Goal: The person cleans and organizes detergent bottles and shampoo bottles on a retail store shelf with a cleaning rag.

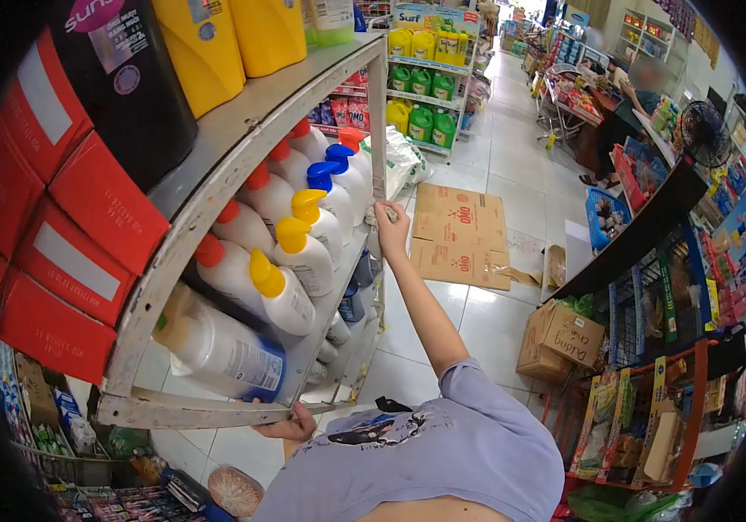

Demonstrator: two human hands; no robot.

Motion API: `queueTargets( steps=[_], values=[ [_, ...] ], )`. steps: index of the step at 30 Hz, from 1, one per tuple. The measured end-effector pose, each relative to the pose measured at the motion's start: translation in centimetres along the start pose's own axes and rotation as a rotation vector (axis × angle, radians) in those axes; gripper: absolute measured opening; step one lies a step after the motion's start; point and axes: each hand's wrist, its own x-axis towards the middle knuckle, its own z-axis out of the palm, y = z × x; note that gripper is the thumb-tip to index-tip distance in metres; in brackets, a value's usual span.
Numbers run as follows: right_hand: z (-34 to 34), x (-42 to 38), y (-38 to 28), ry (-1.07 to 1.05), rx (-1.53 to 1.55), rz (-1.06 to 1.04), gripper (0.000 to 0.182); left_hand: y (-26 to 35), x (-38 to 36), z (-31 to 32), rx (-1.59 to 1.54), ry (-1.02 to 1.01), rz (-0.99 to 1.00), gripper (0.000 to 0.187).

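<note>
My right grip (393, 228) wrapped round crumpled greyish cloth (371, 217), on scuffed metal rack (379, 122); left grip (296, 423) at edge, can't tell how closed. Snag, hard tug, white plastic bottles (290, 304) might topple.

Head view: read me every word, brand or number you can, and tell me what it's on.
"Surf": header board of the display stand.
"OMO", twice: flattened cardboard on the floor.
"OMO": red packets.
"suns", then cut off: black bottle.
Handwriting, not surely legible: brown carton.
Too small or blurred: print on the red boxes and white bottles.
</note>
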Motion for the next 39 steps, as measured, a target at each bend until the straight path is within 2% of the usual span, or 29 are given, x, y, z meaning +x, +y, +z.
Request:
queueTargets(
  steps=[2,9,11,12,13,15,16,19,20,22,24,26,31,33,34,37,39],
  values=[
    [0.4,-0.6,-0.7,0.02,-0.016,-0.078,0.016,-0.2,0.4,0.2,-0.017,0.157,-0.058,0.065],
    [-1.4,-3.4,-2.7,-0.084,-0.13,-0.101,0.018,0.7,-0.3,0.5,-0.124,0.155,-0.097,0.066],
    [-1.4,-3.9,-2.5,-0.102,-0.073,-0.041,0.019,1.1,0.1,0.5,-0.025,0.144,-0.057,0.066],
    [-1.5,-4.2,-2.2,-0.128,-0.067,-0.032,0.02,1.1,0.1,1.0,-0.15,0.211,-0.087,0.066],
    [-1.7,-4.8,-2.5,-0.117,-0.068,-0.035,0.02,1.1,0.0,0.9,-0.159,0.207,-0.081,0.066],
    [-1.9,-6.0,-3.4,-0.225,-0.019,0.0,0.021,1.1,-0.2,0.2,-0.015,0.101,-0.12,0.067],
    [-2.0,-6.7,-4.2,-0.209,-0.015,-0.007,0.021,1.2,0.1,0.4,-0.164,0.116,-0.136,0.066],
    [-2.1,-9.6,-6.2,-0.269,-0.019,0.015,0.022,1.2,0.0,0.9,-0.13,0.203,-0.106,0.065],
    [-2.2,-10.8,-6.5,-0.312,-0.027,0.045,0.021,1.1,-0.2,0.5,-0.146,0.103,-0.077,0.068],
    [-2.3,-12.5,-7.3,-0.353,-0.043,0.068,0.021,0.9,-0.3,0.1,-0.12,0.071,-0.092,0.068],
    [-2.2,-14.4,-8.4,-0.413,-0.035,-0.015,0.022,0.6,-0.5,0.0,-0.093,0.041,-0.108,0.068],
    [-2.3,-16.5,-9.0,-0.555,0.005,-0.028,0.023,0.1,-0.8,0.7,-0.089,0.218,-0.141,0.066],
    [-2.8,-20.6,-12.7,-0.729,0.044,-0.082,0.027,1.0,-0.3,0.9,-0.081,0.217,-0.152,0.066],
    [-2.9,-21.8,-14.2,-0.924,-0.024,0.0,0.028,1.7,0.2,0.9,-0.195,0.239,-0.235,0.066],
    [-2.7,-22.3,-14.0,-0.877,-0.025,-0.062,0.027,1.5,-0.1,0.8,-0.189,0.24,-0.24,0.066],
    [-3.0,-21.8,-14.2,-0.911,-0.074,-0.123,0.027,0.7,-0.6,0.5,-0.185,0.215,-0.196,0.063],
    [-3.0,-21.6,-13.8,-0.924,-0.107,-0.198,0.027,0.7,-0.5,0.1,-0.007,0.088,-0.106,0.065]
  ],
)
